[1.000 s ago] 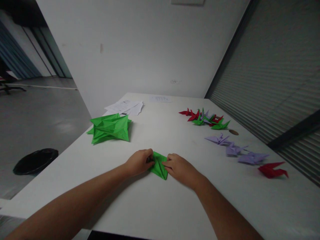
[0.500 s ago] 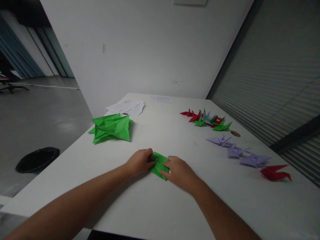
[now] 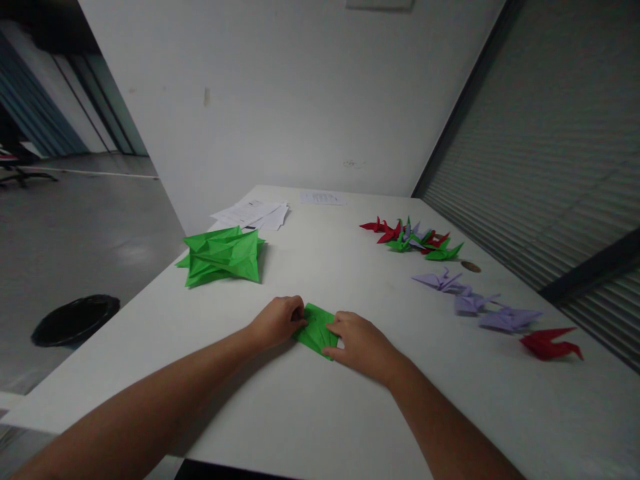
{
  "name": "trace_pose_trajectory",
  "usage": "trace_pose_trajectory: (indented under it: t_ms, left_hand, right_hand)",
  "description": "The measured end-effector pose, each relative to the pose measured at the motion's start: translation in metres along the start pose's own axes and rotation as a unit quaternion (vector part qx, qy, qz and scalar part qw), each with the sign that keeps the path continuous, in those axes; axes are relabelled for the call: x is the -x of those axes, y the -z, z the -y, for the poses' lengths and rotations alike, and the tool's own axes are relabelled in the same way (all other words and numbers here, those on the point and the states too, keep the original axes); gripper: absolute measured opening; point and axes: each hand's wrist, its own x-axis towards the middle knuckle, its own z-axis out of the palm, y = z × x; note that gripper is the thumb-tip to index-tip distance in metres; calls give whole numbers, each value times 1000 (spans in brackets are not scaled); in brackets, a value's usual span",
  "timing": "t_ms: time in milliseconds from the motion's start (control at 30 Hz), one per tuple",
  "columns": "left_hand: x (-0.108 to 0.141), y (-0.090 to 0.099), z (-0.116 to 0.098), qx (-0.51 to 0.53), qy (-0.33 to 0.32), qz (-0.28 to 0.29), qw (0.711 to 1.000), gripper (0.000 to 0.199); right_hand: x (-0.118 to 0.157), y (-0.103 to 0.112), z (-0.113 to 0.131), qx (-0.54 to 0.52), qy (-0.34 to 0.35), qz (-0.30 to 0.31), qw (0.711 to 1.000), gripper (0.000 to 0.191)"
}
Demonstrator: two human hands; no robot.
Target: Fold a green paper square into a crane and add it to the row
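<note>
Left hand (image 3: 277, 322) at 9 o'clock and right hand (image 3: 359, 342) at 3 press fingertips together on the green paper (image 3: 315, 329), pinning it flat against the table (image 3: 320, 413) for creasing.

**Materials and finishes**

Folded piece (image 3: 316, 328): green paper, matt, sharply creased. Stack (image 3: 223, 255) near the tabletop's left edge: same green paper. Cranes (image 3: 480, 303) along the right edge: red, lilac and green paper, matt. Sheets (image 3: 253, 214) at the far left corner: white printed paper. Tabletop (image 3: 320, 407): white, smooth, faintly satin.
</note>
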Motion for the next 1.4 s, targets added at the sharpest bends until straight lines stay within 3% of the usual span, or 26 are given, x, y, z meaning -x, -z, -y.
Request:
trace_pose_trajectory:
  t_ms: [367, 567, 667, 833, 1033, 1267, 1400]
  left_hand:
    - [-1, 2, 4, 15, -12, 6, 1000, 6]
    - [4, 8, 7, 100, -67, 13, 993, 17]
    - [6, 13, 7, 123, -135, 14, 983, 26]
    - [7, 18, 4, 91, -249, 53, 963, 25]
    - [8, 15, 5, 32, -258, 43, 965, 18]
    - [6, 15, 9, -24, -272, 39, 961, 32]
    - [6, 15, 11, -22, -278, 32, 960, 27]
  right_hand:
    - [3, 2, -5, -24, 11, 13, 1000, 30]
    - [9, 2, -8, -61, 27, 4, 998, 39]
    - [11, 6, -8, -80, 35, 19, 996, 42]
    - [11, 7, -7, -72, 29, 25, 997, 45]
    - [12, 6, -9, -53, 32, 21, 998, 44]
    - [12, 7, -11, -47, 55, 23, 997, 26]
    - [10, 7, -12, -40, 60, 26, 997, 20]
